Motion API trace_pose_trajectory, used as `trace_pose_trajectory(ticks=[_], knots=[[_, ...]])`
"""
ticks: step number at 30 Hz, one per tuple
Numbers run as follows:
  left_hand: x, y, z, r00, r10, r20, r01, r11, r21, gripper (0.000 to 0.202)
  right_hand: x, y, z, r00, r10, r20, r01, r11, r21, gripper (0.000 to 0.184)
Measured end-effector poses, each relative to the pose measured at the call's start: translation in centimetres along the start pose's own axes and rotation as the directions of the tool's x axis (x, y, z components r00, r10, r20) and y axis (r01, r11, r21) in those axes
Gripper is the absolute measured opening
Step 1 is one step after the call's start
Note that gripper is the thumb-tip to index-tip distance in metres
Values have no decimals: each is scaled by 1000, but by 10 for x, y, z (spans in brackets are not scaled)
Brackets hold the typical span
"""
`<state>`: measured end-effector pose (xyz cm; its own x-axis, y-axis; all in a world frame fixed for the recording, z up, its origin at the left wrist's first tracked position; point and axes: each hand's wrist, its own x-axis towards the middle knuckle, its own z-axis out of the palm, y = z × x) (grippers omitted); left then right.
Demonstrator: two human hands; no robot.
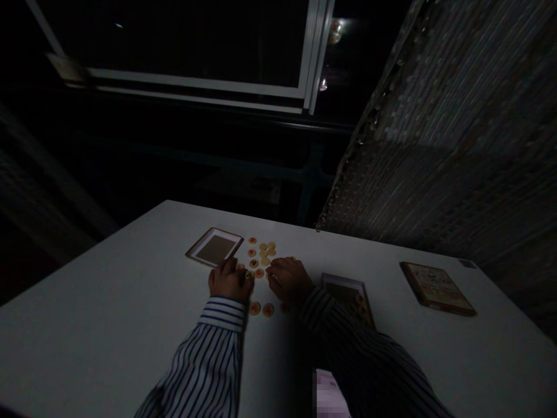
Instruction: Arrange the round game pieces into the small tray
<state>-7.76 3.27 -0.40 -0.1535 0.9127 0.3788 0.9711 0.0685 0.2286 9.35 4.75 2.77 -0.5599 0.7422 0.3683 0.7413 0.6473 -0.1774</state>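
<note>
Round wooden xiangqi pieces lie on the white table, some face up with red or black characters, others showing plain faces. My left hand (230,281) rests low over the left of them, its fingers spread and bent; a black-marked xiangqi piece (249,274) shows by its thumb side. Opposite it, my right hand (289,280) has its fingers closed around a xiangqi piece (269,276), mostly hidden by the fingertips. Between the hands sits a red-marked xiangqi piece (259,273). Plain xiangqi pieces (263,254) cluster just beyond. Red xiangqi pieces (268,310) lie nearer me.
An open shallow box part (192,253) stands at the back left of the white table (108,302). Another box part (364,290), right of my right hand, holds several pieces. Farther right lies a printed flat box (441,287). A bead curtain (456,145) hangs behind.
</note>
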Motion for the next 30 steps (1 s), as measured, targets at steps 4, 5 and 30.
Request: trace_pose_trajectory(ticks=[4, 5, 30], knots=[[0, 2, -3, 1000, -14, 21, 14, 1000, 12, 26, 0, 0, -2, 1000, -2, 6, 2, 1000, -4, 22], [0, 2, -3, 1000, -16, 23, 16, 1000, 12, 26, 1, -1, -2, 1000, -3, 10, 4, 1000, -5, 22], [4, 4, -16, 916, 197, -350, -266, 950, -161, 23, 3, -7, -18, 998, 44, 42, -44, 999, 6, 24]])
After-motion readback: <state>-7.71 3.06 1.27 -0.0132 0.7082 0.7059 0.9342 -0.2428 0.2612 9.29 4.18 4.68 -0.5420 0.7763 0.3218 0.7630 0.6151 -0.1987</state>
